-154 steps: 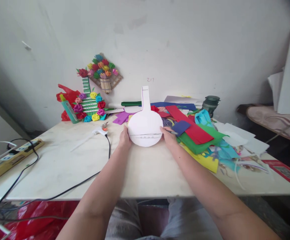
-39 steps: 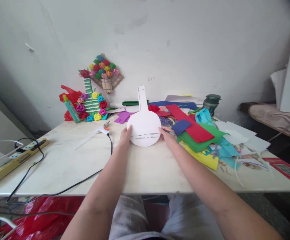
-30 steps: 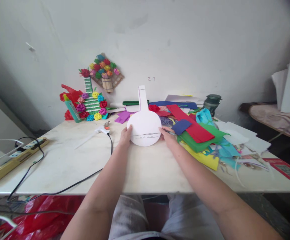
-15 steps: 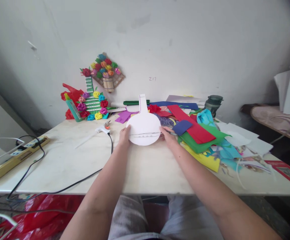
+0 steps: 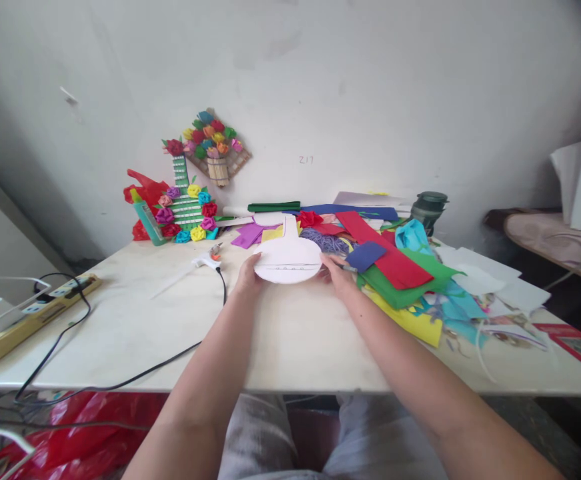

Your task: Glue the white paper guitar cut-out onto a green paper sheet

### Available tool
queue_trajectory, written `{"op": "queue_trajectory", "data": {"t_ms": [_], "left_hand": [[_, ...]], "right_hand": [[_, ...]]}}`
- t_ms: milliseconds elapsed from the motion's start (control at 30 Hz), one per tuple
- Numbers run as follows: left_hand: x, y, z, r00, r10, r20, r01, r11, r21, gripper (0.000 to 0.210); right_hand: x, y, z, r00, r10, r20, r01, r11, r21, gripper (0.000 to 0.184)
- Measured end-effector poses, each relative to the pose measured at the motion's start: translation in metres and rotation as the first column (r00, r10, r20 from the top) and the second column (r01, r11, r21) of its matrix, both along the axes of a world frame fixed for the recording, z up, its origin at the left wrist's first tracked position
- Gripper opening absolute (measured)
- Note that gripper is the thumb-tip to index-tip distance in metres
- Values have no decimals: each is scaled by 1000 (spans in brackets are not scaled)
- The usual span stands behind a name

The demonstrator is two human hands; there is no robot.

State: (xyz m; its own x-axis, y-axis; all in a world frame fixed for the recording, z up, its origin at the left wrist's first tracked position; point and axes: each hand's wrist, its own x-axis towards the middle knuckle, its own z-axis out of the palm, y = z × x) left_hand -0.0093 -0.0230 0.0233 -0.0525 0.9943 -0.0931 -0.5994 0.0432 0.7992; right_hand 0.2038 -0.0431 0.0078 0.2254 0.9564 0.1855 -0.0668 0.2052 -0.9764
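Between my two hands is a white round-bodied cutout with a long neck (image 5: 289,257), like a banjo, tilted back above the table. Pen lines and a row of small circles are drawn across its lower part. My left hand (image 5: 250,272) grips its left edge, fingers partly hidden behind it. On the opposite edge, my right hand (image 5: 336,272) pinches the cutout, and a slim pen (image 5: 350,269) sticks out from the same hand. Just right of that hand lies a blue folded piece (image 5: 365,256) on red and green sheets.
A white glue gun (image 5: 207,260) with a black cord lies on the left. Behind it stand a glue bottle (image 5: 148,220) and a green guitar-shaped craft (image 5: 186,207) with paper flowers. A power strip (image 5: 35,320) sits far left, a dark bottle (image 5: 427,210) at the back right.
The cutout has tipped back, its neck lowered away from me, so it looks flatter. Both hands keep their hold in nearly the same place.
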Motion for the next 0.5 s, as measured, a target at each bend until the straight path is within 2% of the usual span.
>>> {"op": "queue_trajectory", "data": {"t_ms": [233,500], "left_hand": [[0,2,0,1000,23,-6,-23,1000,0,22],[0,2,-1,998,41,-54,-42,999,-23,17]], "right_hand": [[0,2,-2,1000,18,10,-18,1000,-9,35],[2,2,-2,999,37,20,-37,999,-11,32]]}}
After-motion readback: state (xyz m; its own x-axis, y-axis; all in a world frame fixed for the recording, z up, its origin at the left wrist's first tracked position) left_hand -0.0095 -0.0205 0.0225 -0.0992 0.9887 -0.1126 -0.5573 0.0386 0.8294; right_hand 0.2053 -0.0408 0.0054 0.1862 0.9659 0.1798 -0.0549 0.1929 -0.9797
